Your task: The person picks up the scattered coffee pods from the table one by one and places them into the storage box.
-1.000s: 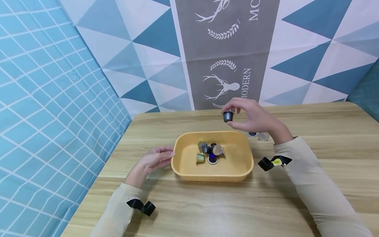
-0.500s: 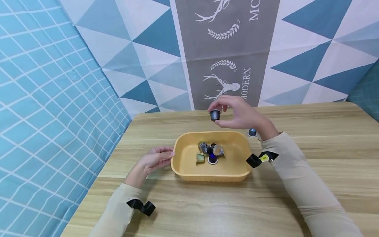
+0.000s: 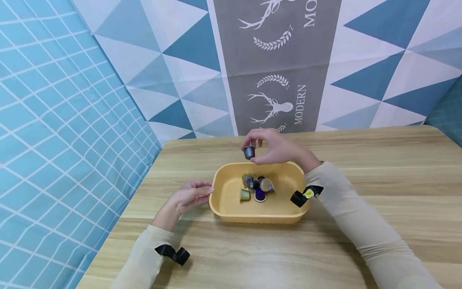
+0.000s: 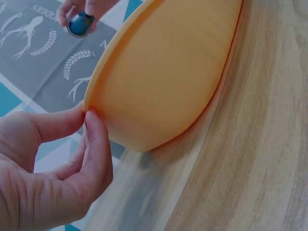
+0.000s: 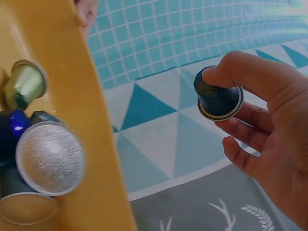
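A dark grey-blue coffee capsule (image 3: 249, 152) is held above the far rim of a yellow plastic basin (image 3: 258, 218). My right hand (image 3: 278, 147) pinches it between thumb and fingers; in the right wrist view the thumb presses the capsule's (image 5: 216, 98) narrow end. At the basin's left end, my left hand (image 3: 190, 196) grips the rim, thumb and index finger closing on its edge in the left wrist view. Several capsules lie heaped inside the basin, among them a light green one (image 3: 244, 195), a dark blue one (image 3: 260, 195) and a silver-lidded one (image 5: 50, 158).
The basin stands on a wooden table (image 3: 379, 168). Behind the table hangs a patterned cloth (image 3: 274, 60), and a blue checked cloth (image 3: 65, 132) borders the left side. Black straps (image 3: 306, 195) with small attachments sit on both sleeves.
My right hand has carried the dark capsule leftward and, lately, lower towards the basin. The capsules on the table right of the basin are now hidden behind that arm. My left hand stays put.
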A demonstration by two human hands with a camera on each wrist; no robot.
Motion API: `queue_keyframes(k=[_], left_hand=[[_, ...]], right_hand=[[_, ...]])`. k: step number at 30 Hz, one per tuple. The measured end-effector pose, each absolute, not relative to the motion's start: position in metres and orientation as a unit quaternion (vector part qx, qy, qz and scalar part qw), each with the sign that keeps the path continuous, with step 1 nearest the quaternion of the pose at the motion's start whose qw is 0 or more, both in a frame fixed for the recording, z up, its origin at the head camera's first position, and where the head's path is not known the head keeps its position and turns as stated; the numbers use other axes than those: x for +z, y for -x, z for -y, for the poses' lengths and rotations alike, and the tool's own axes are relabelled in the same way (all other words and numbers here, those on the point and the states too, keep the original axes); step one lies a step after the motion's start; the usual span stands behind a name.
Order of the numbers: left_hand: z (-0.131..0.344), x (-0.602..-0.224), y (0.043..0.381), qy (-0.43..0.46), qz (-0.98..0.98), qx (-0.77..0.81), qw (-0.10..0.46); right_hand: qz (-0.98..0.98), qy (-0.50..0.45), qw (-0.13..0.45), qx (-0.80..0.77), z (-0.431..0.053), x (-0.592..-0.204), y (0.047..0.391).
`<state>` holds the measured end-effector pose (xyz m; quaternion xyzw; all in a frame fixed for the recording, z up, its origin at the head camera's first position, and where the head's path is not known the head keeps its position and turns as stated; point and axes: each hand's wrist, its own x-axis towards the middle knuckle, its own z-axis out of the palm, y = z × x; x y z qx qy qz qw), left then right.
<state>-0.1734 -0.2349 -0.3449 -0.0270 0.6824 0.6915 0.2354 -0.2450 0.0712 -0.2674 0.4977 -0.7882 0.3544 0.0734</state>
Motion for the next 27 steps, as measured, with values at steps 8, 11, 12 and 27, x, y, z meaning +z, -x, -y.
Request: queue_keyframes(k=[8, 11, 12, 27], left_hand=[[0.234, -0.345, 0.173, 0.022, -0.684, 0.69, 0.235], [0.234, -0.346, 0.173, 0.021, -0.686, 0.688, 0.236], [0.234, -0.346, 0.173, 0.022, -0.687, 0.687, 0.236], [0.234, -0.346, 0.174, 0.021, -0.671, 0.701, 0.24]], right_hand=[[0.783, -0.521, -0.029, 0.339, -0.059, -0.278, 0.249], [0.776, -0.528, -0.092, 0.332, -0.056, -0.281, 0.25], [0.774, -0.53, -0.111, 0.327, -0.054, -0.282, 0.251], [0.728, -0.577, -0.281, 0.242, -0.036, -0.297, 0.245]])
